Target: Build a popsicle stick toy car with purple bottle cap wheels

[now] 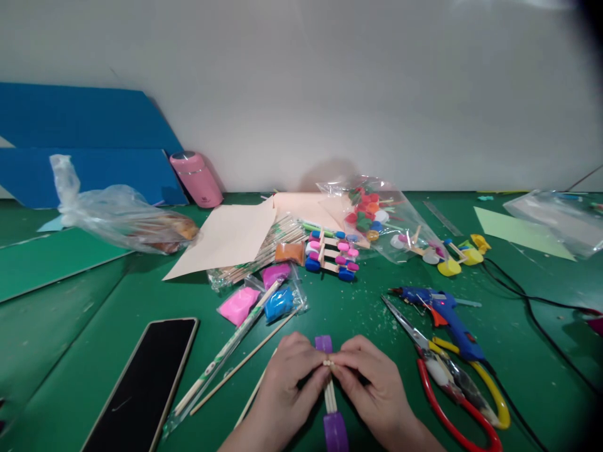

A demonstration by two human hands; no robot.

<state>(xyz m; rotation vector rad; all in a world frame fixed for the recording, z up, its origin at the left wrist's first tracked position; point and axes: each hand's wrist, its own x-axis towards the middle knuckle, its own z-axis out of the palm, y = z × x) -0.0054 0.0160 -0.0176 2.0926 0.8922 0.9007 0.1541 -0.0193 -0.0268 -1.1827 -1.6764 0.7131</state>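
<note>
Your left hand (292, 373) comes up from the near side of the worktop (210, 304), back up, wrist angled in to the right. Its thumb and forefinger are pinching the pale sticks (330, 395); the other fingers are curled together behind, mostly out of sight. Your right hand (377, 380) about mirrors it, wrist angled in to the left, thumb and forefinger pinching the same sticks from the other side. Its other fingers are curled in, not spread. Your two sets of fingertips nearly meet over the sticks.

The sticks are right between your hands, toward the worktop's near edge, well apart from its far edge. Slim, plain wood colour, side by side; small round ends show at your fingertips. One purple piece (323, 343) is just beyond your fingers, another purple piece (335, 432) is on your side, at the lower end of the sticks. Can't tell if sticks and purple pieces are joined.

Around your hands, left to right: dark-screened phone (141, 386) lying flat, slanted, on the near left part of the worktop; wrapped chopsticks (226, 351) slanting beside it; a loose stick (245, 361) just beside those, near your left hand. Right of your right hand, scissors (421, 342) with red and yellow handles, blades toward the worktop's far edge; blue glue gun (455, 320) just past them, its black cord (516, 405) running toward the near right.
</note>
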